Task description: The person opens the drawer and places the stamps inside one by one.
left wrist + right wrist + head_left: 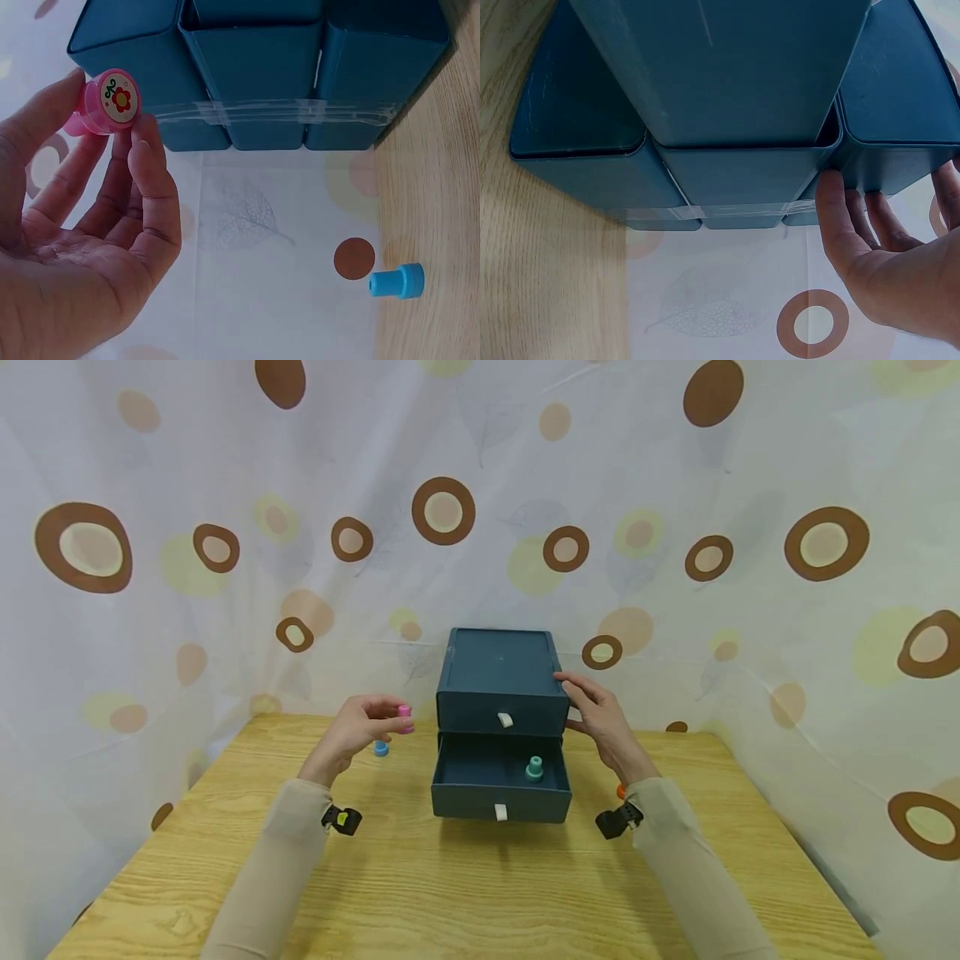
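Note:
A pink toy stamp with a flower picture on its end is pinched between the thumb and fingertips of my left hand, in the air left of a dark blue drawer cabinet. My right hand rests against the cabinet's right side near the top, its fingers spread along the upper tier in the right wrist view. The middle drawer is pulled out, and a teal stamp stands inside it. Above it the top drawer is closed. The lowest tier is hidden in the head view.
A blue stamp stands on the wooden table behind my left hand. Partly covered by my right wrist is an orange piece. A patterned curtain hangs behind the cabinet and along both sides.

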Motion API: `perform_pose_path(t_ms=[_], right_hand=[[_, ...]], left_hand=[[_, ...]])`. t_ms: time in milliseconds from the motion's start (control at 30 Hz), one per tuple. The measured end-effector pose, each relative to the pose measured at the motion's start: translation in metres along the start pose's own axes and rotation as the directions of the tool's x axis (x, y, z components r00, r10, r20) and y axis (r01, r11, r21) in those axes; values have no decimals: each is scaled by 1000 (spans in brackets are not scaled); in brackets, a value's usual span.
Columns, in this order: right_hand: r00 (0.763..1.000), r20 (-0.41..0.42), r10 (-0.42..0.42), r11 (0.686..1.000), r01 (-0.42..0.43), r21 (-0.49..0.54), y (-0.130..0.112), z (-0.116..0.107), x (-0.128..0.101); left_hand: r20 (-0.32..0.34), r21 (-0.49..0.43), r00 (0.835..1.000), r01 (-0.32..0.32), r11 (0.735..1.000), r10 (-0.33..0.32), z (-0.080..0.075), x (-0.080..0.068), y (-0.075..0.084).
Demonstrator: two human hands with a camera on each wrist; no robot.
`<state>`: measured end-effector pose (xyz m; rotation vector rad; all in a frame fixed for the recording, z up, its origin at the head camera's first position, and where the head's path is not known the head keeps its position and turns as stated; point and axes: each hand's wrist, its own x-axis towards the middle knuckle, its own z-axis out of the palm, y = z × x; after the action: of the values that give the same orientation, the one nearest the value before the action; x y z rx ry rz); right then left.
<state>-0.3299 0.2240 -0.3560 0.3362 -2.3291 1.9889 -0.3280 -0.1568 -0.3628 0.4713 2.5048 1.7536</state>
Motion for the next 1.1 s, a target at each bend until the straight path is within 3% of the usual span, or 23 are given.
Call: perform_pose_path(t_ms=[700, 1100], right_hand=[[1000, -2, 0, 1000, 0, 3, -2, -1, 0], [1000, 0, 5, 1000, -5, 6, -1, 0, 0]], left_hand=[[53, -3, 996, -77, 997, 77, 8, 1, 4], [36, -35, 993, -111, 993, 112, 19, -1, 11]])
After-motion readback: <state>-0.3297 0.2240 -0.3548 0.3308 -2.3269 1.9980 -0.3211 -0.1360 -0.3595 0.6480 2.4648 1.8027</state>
